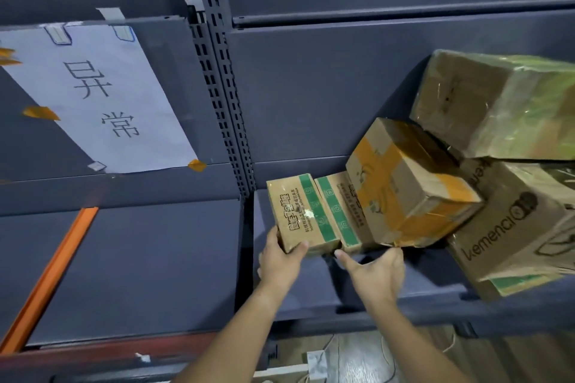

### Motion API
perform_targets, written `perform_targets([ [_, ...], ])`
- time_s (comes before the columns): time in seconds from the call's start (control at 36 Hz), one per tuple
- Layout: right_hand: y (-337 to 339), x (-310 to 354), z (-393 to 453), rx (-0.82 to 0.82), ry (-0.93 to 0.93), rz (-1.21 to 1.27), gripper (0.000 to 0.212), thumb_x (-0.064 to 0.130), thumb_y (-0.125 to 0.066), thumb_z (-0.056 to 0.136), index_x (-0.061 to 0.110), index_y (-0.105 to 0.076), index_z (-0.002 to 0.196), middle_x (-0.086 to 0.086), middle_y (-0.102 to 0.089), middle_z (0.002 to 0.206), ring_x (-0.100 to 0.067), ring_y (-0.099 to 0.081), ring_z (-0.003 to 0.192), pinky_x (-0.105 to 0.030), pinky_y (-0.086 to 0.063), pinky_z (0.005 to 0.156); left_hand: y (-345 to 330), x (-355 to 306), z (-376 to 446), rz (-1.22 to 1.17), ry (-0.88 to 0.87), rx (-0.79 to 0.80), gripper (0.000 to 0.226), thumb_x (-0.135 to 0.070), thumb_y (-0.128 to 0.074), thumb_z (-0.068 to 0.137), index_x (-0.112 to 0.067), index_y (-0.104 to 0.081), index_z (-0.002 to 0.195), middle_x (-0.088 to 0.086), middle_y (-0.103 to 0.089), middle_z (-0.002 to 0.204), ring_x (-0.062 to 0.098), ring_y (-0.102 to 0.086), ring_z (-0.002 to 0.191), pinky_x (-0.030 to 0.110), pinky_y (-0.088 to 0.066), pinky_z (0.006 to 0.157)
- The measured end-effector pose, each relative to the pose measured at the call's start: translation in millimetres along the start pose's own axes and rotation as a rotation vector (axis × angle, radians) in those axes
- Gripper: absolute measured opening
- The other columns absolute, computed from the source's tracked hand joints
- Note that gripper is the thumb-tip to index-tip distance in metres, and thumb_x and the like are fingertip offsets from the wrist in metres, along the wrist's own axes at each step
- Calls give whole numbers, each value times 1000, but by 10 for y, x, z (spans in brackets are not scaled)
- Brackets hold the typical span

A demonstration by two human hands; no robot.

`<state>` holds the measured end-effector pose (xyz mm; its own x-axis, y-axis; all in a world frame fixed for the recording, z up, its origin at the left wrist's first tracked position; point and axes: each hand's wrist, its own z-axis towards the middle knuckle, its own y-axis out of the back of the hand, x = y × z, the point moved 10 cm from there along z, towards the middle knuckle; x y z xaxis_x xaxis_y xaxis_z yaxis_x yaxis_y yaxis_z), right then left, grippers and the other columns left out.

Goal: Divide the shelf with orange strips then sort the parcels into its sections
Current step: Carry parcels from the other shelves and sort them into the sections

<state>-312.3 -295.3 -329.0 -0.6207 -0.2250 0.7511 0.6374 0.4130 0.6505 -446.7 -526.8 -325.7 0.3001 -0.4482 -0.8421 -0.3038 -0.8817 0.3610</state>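
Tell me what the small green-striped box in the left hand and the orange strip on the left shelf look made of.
Small green-striped box: brown corrugated cardboard, matte, with scuffed print and soft dented corners. Long orange strip: probably rigid plastic or painted metal, judging by its smooth, even colour and straight ridged profile; the picture cannot settle which.

Dim indoor light, cool blue-grey cast over the dark shelving (pixel 124 258). The brightest patch is the white paper sign (pixel 102 99), evenly lit with no hard glare. Soft shadows sit under the cardboard parcels — darkest beneath the orange-taped box (pixel 407 186) and in the gap behind the shelf upright (pixel 224 96). The tape-wrapped top parcel (pixel 497 102) shows a greenish sheen and is smeared by blur at the right edge. Wide-angle distortion is strong: shelf lines bow and tilt, and the orange strip (pixel 53 277) slants toward the lower-left corner. Centre is fairly sharp, with print on the green-striped box (pixel 298 211) readable; corners are soft and compression-muddy. Floor at the bottom is blurred.
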Motion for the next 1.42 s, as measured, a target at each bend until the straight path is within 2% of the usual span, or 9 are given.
perform_targets([
  [0.17, -15, 102, -102, -42, 9, 7, 99, 57, -94, 52, 1, -50, 120, -15, -55, 120, -36, -49, 123, -51, -41, 109, 43, -44, -112, -190, -29, -8, 50, -26, -74, 90, -42, -46, 128, -25, -61, 114, 8, -59, 115, 32, -45, 101],
  [0.36, -14, 197, -254, -8, -67, 71, 92, 57, -92, 58, 2, -52, 121, -14, -56, 123, -34, -47, 125, -48, -40, 109, 298, 25, -173, -339, -46, -91, 45, -16, -76, 88, -47, -54, 112, -14, -65, 120, 2, -61, 111, 24, -49, 92],
  [0.58, -189, 233, -516, 140, -230, 404, 102, 72, -83, 44, 20, -55, 126, 2, -64, 123, -24, -58, 121, -51, -50, 105, 563, 238, -178, -299, -49, -160, 55, -23, -77, 84, -32, -56, 134, -7, -59, 129, 10, -59, 118, 33, -49, 101],
  [0.75, -344, 334, -881, 268, -204, 485, 77, 41, -94, 62, 28, -54, 126, 5, -63, 126, -17, -61, 115, -36, -48, 101, 748, 324, -201, -333, -74, -241, 48, -23, -71, 81, -41, -60, 125, -7, -62, 126, 10, -63, 113, 49, -55, 98],
  [0.89, -423, 321, -1099, 345, -275, 481, 124, 75, -82, 48, 29, -32, 152, 4, -54, 143, -22, -52, 131, -50, -43, 113, 910, 237, -307, -359, -125, -341, 46, -4, -67, 89, -24, -61, 130, -4, -49, 127, -5, -53, 104, 26, -41, 97],
  [0.94, -434, 335, -1128, 389, -292, 507, 112, 74, -78, 62, 29, -31, 154, 4, -53, 143, -22, -50, 133, -50, -40, 114, 934, 199, -332, -343, -141, -356, 46, -3, -67, 88, -23, -62, 130, -2, -48, 128, 0, -55, 104, 28, -42, 99],
  [1.06, -476, 256, -1121, 507, -398, 536, 52, 62, -59, 90, 28, -54, 129, -1, -65, 122, -24, -61, 112, -50, -47, 104, 957, 114, -374, -329, -171, -354, 48, -5, -69, 88, -23, -60, 132, -2, -45, 131, 8, -57, 108, 37, -48, 104],
  [1.25, -357, 68, -1051, 582, -520, 510, 57, 64, -46, 98, 11, -64, 110, -18, -76, 101, -38, -72, 94, -45, -58, 77, 979, -51, -474, -229, -284, -373, 45, -6, -73, 86, -23, -64, 126, -6, -43, 129, -4, -52, 111, 8, -38, 89],
  [1.42, -137, 111, -703, 371, -450, 598, 12, 25, -50, 106, 16, -58, 103, -24, -71, 95, -37, -71, 80, -37, -54, 62, 892, -126, -552, -135, -366, -359, 49, -9, -75, 84, -25, -61, 128, -21, -39, 122, 7, -42, 125, -3, -33, 87],
])
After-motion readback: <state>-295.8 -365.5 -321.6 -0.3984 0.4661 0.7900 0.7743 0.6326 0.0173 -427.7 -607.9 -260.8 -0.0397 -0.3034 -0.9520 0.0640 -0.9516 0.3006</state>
